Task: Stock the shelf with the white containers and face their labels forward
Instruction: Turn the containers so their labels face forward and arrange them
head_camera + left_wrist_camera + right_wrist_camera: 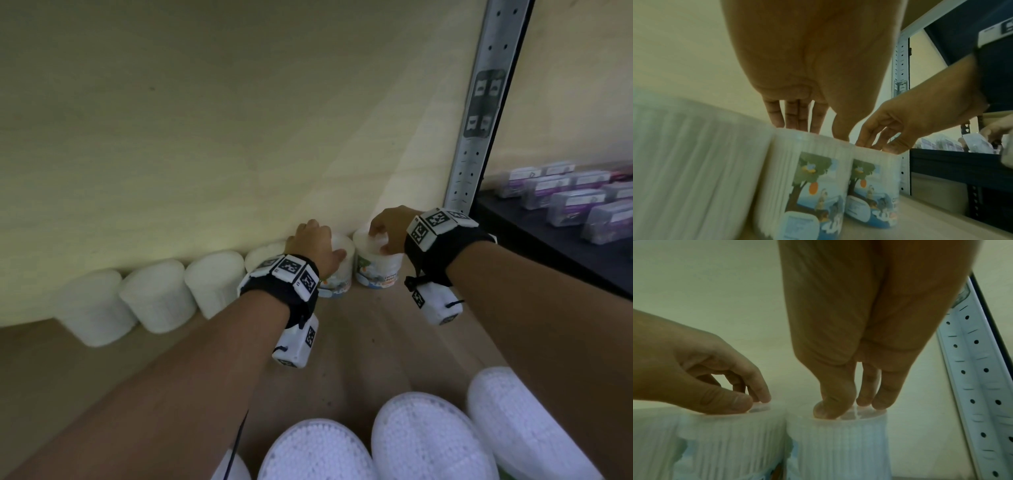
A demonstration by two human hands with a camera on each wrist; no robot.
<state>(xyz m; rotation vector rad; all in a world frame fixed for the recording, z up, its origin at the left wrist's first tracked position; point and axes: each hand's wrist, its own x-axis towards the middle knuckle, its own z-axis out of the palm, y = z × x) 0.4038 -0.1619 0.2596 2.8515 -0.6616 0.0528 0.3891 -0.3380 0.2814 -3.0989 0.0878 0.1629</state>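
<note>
Wooden shelf (359,342), both hands gripping white containers' lids, labels reading "COTTON BUDS" forward.

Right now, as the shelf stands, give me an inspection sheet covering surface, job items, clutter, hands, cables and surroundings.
Surface: pale wooden shelf board, cream back panel behind.
Job's things: white ribbed plastic containers in a row along the back; the two rightmost show picture labels forward, the four left of them show plain white. More white containers wait in the foreground.
Clutter: nothing seen.
Hands: left hand grips the top of the second-from-right container; right hand grips the rightmost one's top.
Cables: thin black cord below the left forearm.
Surroundings: perforated grey metal upright; purple-labelled clear packs on the neighbouring dark shelf.
</note>
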